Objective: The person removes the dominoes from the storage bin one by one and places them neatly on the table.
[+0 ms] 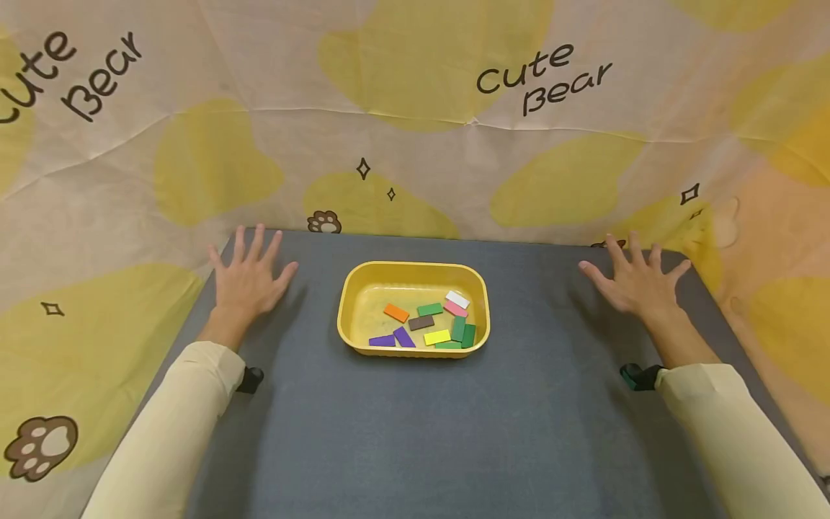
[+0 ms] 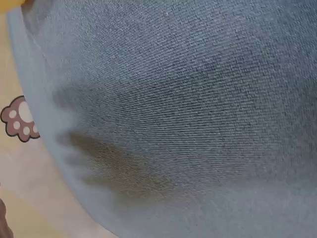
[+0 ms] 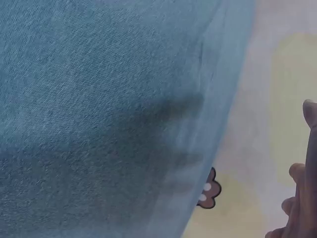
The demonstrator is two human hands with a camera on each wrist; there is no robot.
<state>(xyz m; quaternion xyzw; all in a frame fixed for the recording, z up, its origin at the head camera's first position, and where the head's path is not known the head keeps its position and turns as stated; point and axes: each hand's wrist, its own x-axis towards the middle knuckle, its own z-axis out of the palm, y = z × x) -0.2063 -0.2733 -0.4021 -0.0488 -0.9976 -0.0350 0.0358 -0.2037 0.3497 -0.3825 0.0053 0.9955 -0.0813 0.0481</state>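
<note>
Both hands are spread with fingers straight and apart, and neither holds anything. My left hand [image 1: 245,283] is over the far left part of the table, left of a yellow plastic tub [image 1: 346,306]. On the other side, my right hand [image 1: 638,285] is over the far right part. Inside the tub lie several small flat blocks: an orange block [image 1: 396,312], a brown block [image 1: 421,323], a yellow block [image 1: 437,337], a white block [image 1: 457,300], a pink block [image 1: 455,308], purple ones and green ones. In the right wrist view, some fingertips [image 3: 297,172] show at the right edge.
A dark grey cloth-covered table [image 1: 415,432] spreads under the hands and tub. Behind it and at both sides hangs a patterned curtain [image 1: 415,86] with yellow patches, lettering and paw prints. Dark wrist-worn devices [image 1: 250,380] sit under the forearms.
</note>
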